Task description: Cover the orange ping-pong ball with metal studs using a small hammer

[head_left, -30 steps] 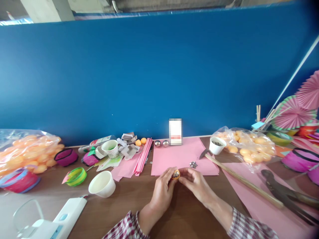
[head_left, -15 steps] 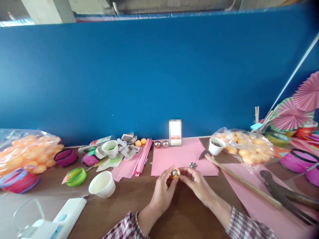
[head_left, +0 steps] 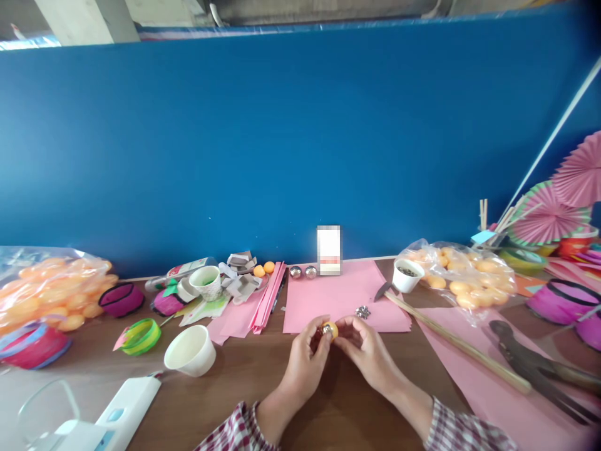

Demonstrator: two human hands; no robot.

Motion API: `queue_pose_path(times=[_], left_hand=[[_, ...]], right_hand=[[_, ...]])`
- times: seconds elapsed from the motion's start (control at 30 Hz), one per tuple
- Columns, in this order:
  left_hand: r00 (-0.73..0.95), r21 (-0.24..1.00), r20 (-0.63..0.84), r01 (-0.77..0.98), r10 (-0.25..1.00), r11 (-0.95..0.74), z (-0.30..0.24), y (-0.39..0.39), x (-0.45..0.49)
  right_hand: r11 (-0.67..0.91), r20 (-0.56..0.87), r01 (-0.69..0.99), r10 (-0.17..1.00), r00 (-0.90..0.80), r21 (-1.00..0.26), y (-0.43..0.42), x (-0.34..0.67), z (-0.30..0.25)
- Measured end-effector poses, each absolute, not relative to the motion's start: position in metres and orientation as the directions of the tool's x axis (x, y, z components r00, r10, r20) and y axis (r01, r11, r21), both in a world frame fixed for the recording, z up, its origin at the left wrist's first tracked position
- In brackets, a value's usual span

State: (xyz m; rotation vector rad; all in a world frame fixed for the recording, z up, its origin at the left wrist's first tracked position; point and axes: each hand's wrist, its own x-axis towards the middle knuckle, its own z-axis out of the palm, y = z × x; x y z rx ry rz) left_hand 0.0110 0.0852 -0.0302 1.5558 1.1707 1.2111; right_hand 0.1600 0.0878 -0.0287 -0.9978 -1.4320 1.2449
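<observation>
An orange ping-pong ball [head_left: 334, 329], partly covered with shiny metal studs that look like thumbtacks, is held just above the table in front of me. My left hand [head_left: 306, 356] pinches it from the left, thumb and fingers closed on the studded side. At its right edge, the bent fingertips of my right hand [head_left: 370, 356] close against the ball; whether they also hold a tack is hidden. Just beyond that hand, a small pile of silver tacks [head_left: 362, 312] lies on pink paper [head_left: 328, 300]. Two silver-covered balls [head_left: 310, 272] stand at the paper's back edge.
A white cup of dark bits [head_left: 407, 275] and a hammer [head_left: 451, 335] are to the right, with bagged orange balls [head_left: 479, 275] behind. An empty white cup [head_left: 190, 352] and a white power strip [head_left: 129, 404] sit left. A blue panel [head_left: 282, 138] rises behind.
The ball has turned in my fingers: its studs now face left and more bare orange shows on the right. Both hands stay in nearly the same place; the view has shifted slightly.
</observation>
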Motion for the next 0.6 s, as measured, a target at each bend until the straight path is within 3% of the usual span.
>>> queue_pose_path(times=[0.2,0.6], left_hand=[[0.108,0.974,0.172,0.13,0.979,-0.186,-0.0328,0.0886,0.0105],[0.115,0.988,0.151,0.002,0.982,-0.153,-0.0279,0.0858,0.0116]], right_hand=[[0.202,0.187,0.06,0.964,-0.19,-0.978,0.087,0.1582,-0.0282],[0.229,0.219,0.027,0.955,-0.2,-0.973,0.089,0.1609,-0.0334]])
